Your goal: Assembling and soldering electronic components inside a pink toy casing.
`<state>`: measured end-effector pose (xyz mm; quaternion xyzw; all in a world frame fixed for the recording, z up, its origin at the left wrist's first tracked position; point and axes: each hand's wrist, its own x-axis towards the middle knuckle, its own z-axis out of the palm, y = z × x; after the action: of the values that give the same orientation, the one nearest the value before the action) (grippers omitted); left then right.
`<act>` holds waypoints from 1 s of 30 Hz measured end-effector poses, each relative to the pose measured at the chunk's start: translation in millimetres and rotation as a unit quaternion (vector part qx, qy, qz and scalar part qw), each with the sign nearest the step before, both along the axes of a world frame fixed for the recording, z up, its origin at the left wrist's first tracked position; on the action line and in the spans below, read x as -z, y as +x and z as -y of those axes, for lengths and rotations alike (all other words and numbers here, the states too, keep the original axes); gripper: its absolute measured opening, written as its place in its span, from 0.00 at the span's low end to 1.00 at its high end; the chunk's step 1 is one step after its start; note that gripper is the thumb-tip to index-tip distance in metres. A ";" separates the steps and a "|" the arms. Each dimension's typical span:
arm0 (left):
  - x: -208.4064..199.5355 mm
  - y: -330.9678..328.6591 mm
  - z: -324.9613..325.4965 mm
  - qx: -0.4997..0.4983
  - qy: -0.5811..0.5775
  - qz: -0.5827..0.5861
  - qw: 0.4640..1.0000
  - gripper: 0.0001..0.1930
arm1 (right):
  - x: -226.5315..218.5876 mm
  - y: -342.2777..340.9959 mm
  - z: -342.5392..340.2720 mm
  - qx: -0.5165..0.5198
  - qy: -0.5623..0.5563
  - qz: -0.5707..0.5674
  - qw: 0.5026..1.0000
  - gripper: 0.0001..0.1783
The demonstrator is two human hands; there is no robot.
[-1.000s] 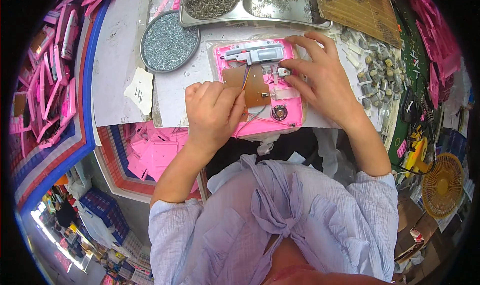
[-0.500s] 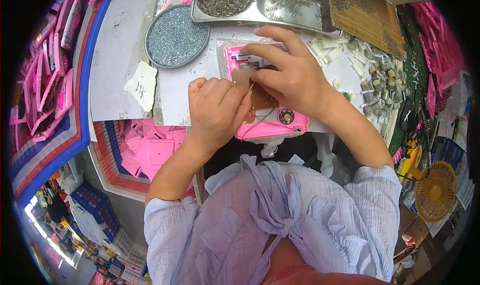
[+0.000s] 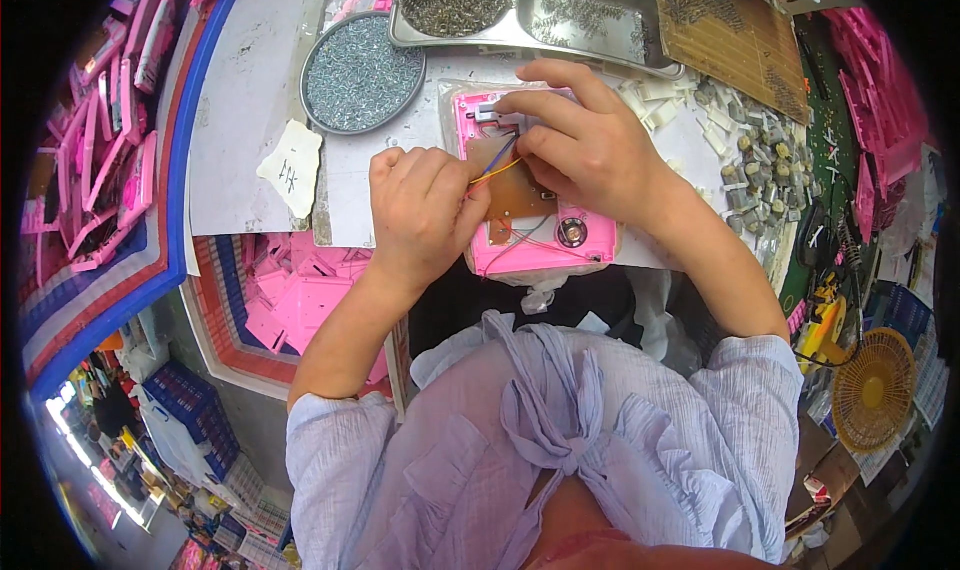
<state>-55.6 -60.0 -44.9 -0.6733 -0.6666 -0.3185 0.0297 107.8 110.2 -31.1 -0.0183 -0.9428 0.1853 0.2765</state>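
The left hand's fingers pinch thin coloured wires above a brown board, at its nine o'clock; the right hand's fingers curl narrowly at one o'clock, near the wires, their grip unclear. The wires look light, limp and easily torn at the joints, best held by mid-length insulation. The board lies in a pink casing, probably stiff and best held by its rim, on a white table. From the casing, a round dish of small metal parts sits at ten o'clock.
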 end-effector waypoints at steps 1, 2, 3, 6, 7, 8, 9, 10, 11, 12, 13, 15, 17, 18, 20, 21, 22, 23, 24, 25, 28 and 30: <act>-0.5 0.1 -0.1 -0.002 0.003 0.001 1.000 0.09 | 0.1 -0.2 -0.2 0.000 -0.004 -0.001 1.000 0.16; -1.1 0.2 -0.3 -0.003 0.006 0.003 1.000 0.09 | 0.1 0.0 -0.2 -0.008 -0.006 0.002 1.000 0.16; -1.3 0.2 -0.7 -0.004 0.009 0.005 1.000 0.09 | 0.2 0.7 -0.3 -0.015 -0.008 0.005 1.000 0.16; -2.0 0.5 -1.4 -0.003 0.017 0.011 1.000 0.09 | -2.9 1.4 -3.6 -0.018 -0.026 -0.001 0.999 0.14; -2.3 0.8 -1.4 -0.002 0.020 0.008 1.000 0.09 | -4.0 1.1 -4.6 -0.017 -0.035 -0.005 0.999 0.14; -2.7 0.9 -1.4 -0.001 0.022 0.005 1.000 0.09 | -3.2 -0.8 -3.8 -0.001 -0.025 -0.008 1.000 0.12; -1.9 1.3 -1.9 0.001 0.025 0.004 1.000 0.10 | -1.1 -3.4 -1.9 0.016 -0.015 -0.008 1.000 0.11; -1.2 1.5 -2.0 0.003 0.027 0.003 1.000 0.10 | 0.0 -5.9 -0.5 0.033 -0.005 -0.009 0.999 0.10; -0.5 1.7 -2.0 0.004 0.029 0.003 1.000 0.10 | -0.9 -7.7 0.4 0.026 -0.002 -0.004 1.000 0.10; 0.3 1.6 -1.8 0.005 0.030 0.002 1.000 0.11 | -2.5 -9.4 1.7 0.018 0.001 0.002 1.000 0.10; 1.1 1.6 -1.9 0.004 0.031 0.003 1.000 0.10 | -3.3 -10.9 2.6 0.011 0.005 0.007 1.000 0.10; 2.1 1.9 -2.2 0.001 0.032 0.004 0.999 0.09 | -2.7 -14.2 1.9 0.003 0.013 0.009 1.000 0.09; 2.3 1.2 -3.1 0.001 0.036 0.007 0.999 0.09 | -2.9 -14.8 1.5 0.000 0.016 0.008 1.000 0.10; 2.1 0.5 -3.3 0.001 0.038 0.008 0.999 0.09 | -3.1 -14.2 1.5 0.000 0.014 0.006 1.000 0.10; -0.7 -3.6 -2.4 0.001 0.032 0.014 0.999 0.09 | -3.1 -10.9 2.0 0.005 0.011 -0.001 1.000 0.12; -1.9 -5.6 -1.1 0.000 0.029 0.016 0.999 0.09 | -2.6 -7.4 3.1 0.010 0.011 -0.007 1.000 0.12; -1.7 -7.5 0.5 -0.005 0.022 0.018 1.000 0.09 | -1.7 -5.3 4.1 0.015 0.010 -0.012 1.000 0.13; -0.9 -9.5 2.2 -0.010 0.015 0.020 1.000 0.08 | -0.1 -4.6 5.0 0.018 0.011 -0.019 1.000 0.14; -0.7 -11.4 3.0 -0.012 0.007 0.021 1.000 0.08 | 1.7 -3.2 5.8 0.024 0.012 -0.027 0.999 0.14; -1.3 -13.4 4.4 -0.013 0.007 0.018 1.000 0.09 | 2.7 -1.8 6.3 0.029 0.012 -0.034 0.999 0.15; -6.2 -13.2 5.5 -0.043 0.031 0.019 0.998 0.14 | 3.5 2.7 3.8 0.034 0.003 -0.037 0.999 0.15; -22.0 -3.9 10.0 -0.072 0.070 0.044 0.994 0.18 | 4.4 9.1 1.3 0.040 -0.026 -0.042 0.998 0.15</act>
<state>-59.4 -70.0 -22.8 -0.6055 -0.6896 -0.3908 0.0707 117.0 108.9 -35.5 -0.0558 -0.9236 0.1991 0.3228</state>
